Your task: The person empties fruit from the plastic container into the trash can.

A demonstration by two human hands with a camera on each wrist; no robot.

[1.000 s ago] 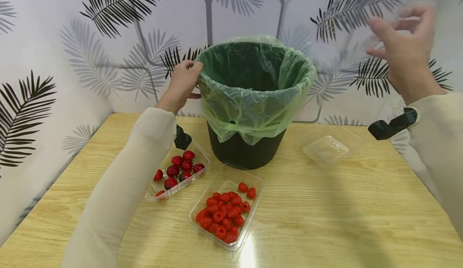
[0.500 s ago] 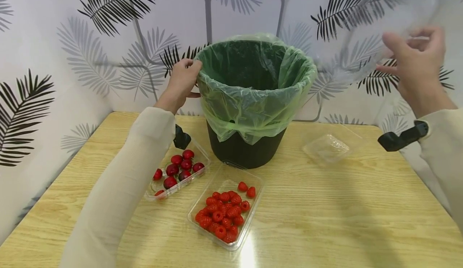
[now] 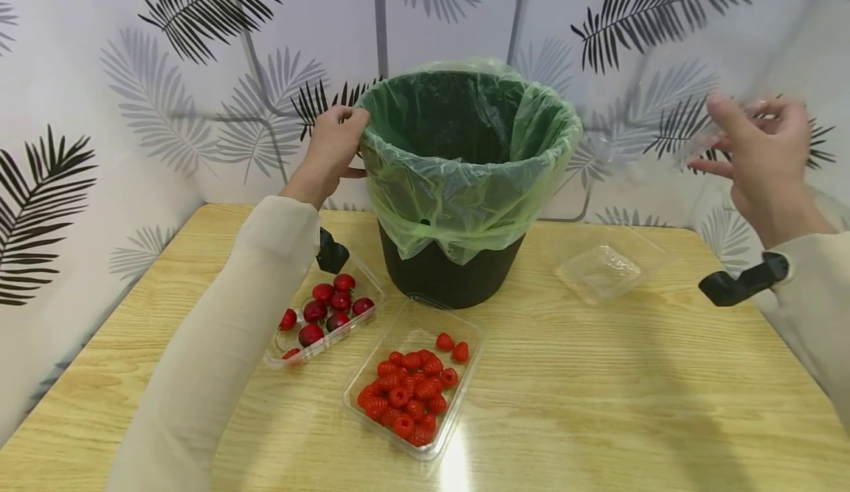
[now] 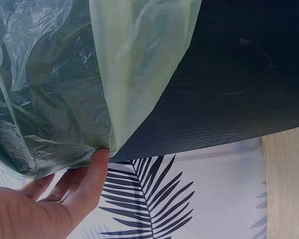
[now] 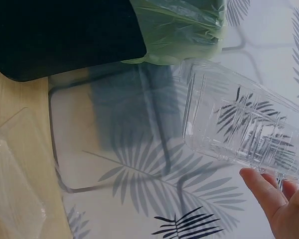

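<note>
A black trash bin (image 3: 451,278) stands at the back of the table, lined with a pale green bag (image 3: 458,193) folded over its rim. My left hand (image 3: 330,149) grips the bin's rim on the left side, and in the left wrist view its fingers (image 4: 92,181) press the bag there. Raised to the right of the bin, my right hand (image 3: 766,156) holds a clear plastic container (image 5: 239,119) by its edge. The container is above the table and hard to make out in the head view against the patterned wall.
A clear tray of raspberries (image 3: 412,396) sits in front of the bin. Left of it, partly behind my left sleeve, lies another clear tray with several dark red round fruits (image 3: 315,311). A clear plastic piece (image 3: 600,267) lies on the table at the right. Leaf-patterned walls (image 3: 226,86) rise behind.
My right hand has come down and slightly to the right with the clear plastic container. The left hand keeps its place on the bin's rim.
</note>
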